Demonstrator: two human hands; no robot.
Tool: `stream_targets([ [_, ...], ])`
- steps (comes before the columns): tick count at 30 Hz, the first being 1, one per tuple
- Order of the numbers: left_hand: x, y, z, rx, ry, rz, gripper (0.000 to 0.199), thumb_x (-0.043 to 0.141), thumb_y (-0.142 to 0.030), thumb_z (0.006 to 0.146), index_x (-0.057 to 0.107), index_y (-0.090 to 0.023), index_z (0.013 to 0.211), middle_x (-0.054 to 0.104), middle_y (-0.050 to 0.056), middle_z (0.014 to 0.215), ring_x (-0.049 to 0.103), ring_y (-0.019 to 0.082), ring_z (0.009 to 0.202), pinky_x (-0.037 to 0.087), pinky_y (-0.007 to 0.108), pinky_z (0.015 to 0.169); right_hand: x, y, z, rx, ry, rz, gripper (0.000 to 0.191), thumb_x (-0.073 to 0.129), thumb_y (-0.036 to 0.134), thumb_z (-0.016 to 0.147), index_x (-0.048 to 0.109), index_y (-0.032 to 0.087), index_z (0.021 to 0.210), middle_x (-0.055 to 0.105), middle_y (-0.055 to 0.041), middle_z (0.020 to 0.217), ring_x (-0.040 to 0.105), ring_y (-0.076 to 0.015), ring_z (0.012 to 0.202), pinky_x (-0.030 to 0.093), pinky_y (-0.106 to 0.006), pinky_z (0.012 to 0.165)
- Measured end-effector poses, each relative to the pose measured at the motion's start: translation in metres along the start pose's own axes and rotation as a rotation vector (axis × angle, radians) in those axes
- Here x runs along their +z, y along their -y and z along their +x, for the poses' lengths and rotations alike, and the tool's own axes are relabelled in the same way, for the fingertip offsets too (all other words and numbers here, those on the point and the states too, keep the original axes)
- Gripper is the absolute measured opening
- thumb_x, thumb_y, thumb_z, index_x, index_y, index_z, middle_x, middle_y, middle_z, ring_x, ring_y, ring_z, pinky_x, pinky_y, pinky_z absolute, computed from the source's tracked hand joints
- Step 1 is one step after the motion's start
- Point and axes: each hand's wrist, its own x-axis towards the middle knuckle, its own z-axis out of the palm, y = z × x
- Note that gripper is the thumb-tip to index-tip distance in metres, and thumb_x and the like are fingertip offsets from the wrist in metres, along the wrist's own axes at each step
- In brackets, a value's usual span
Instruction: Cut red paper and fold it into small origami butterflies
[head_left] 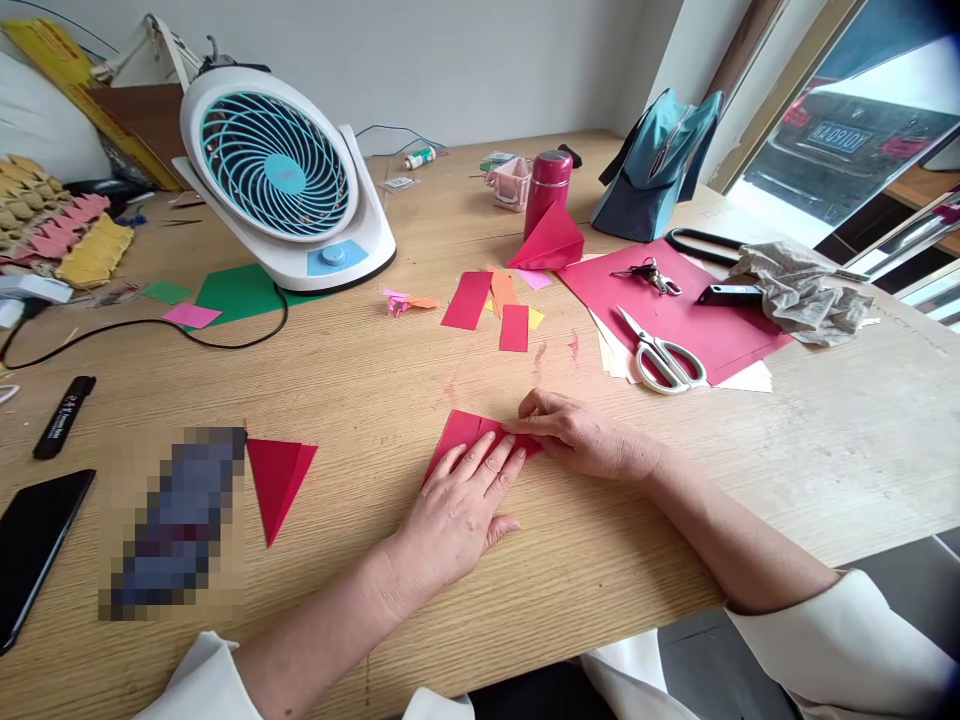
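Observation:
A folded piece of red paper (456, 432) lies on the table in front of me, with a crease line showing near its middle. My left hand (461, 505) rests flat on it, fingers stretched out and slightly apart, thumb off to the side on the wood. At the paper's right end my right hand (574, 430) has its fingers curled together, gripping the edge; that corner is partly hidden under the fingers. To the left sits a folded red paper triangle (277, 485). Beyond my hands are small red paper rectangles (466, 300) with orange and yellow scraps.
White-handled scissors (664, 360) and keys (652, 275) lie on large red sheets (720, 340) at right. A fan (281, 175) stands back left, its black cord (217, 343) crossing the table. A red flask (546, 190), blue bag (652, 170) and phone (37, 550) are around.

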Motion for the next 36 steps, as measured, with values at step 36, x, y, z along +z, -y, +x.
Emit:
stream_targets([
  [36, 0.000, -0.002, -0.003, -0.035, 0.013, -0.095, 0.082, 0.033, -0.070, 0.094, 0.033, -0.015, 0.155, 0.036, 0.014, 0.160, 0.029, 0.031, 0.149, 0.026, 0.048, 0.118, 0.007, 0.039, -0.013, 0.198, -0.103, -0.280, 0.036, 0.047, 0.018, 0.099, 0.061, 0.018, 0.132, 0.064, -0.0149, 0.122, 0.058, -0.0258, 0.108, 0.047, -0.045, 0.094],
])
